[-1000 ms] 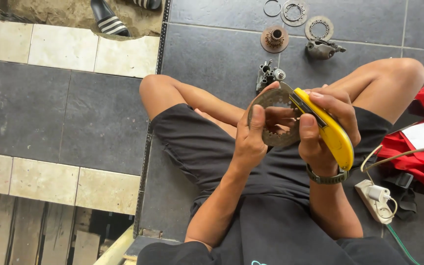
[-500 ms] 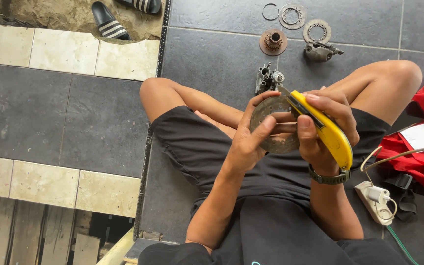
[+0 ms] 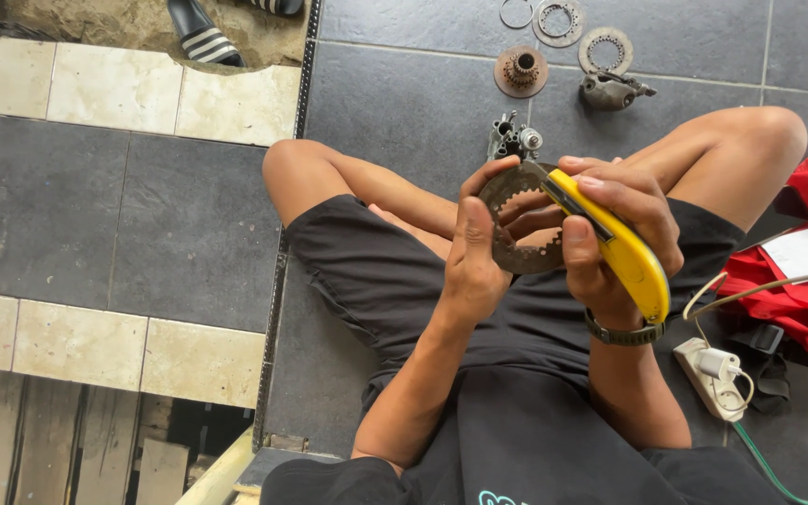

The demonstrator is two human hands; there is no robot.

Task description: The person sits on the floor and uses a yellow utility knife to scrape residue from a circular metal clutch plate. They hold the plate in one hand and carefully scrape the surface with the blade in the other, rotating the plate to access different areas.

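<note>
Left hand (image 3: 472, 254) gripped the toothed, rusty-brown metal ring plate (image 3: 519, 224) by its left rim, thumb on the upper edge. Right hand (image 3: 610, 220) was closed around the yellow plastic utility knife (image 3: 621, 248), its tip against the plate's top edge. Versus 1 s ago: plate and knife sat slightly higher, over the lap. Loose rings and a rusty gear hub (image 3: 520, 70) stayed put on the dark tile floor (image 3: 404, 93)
</note>
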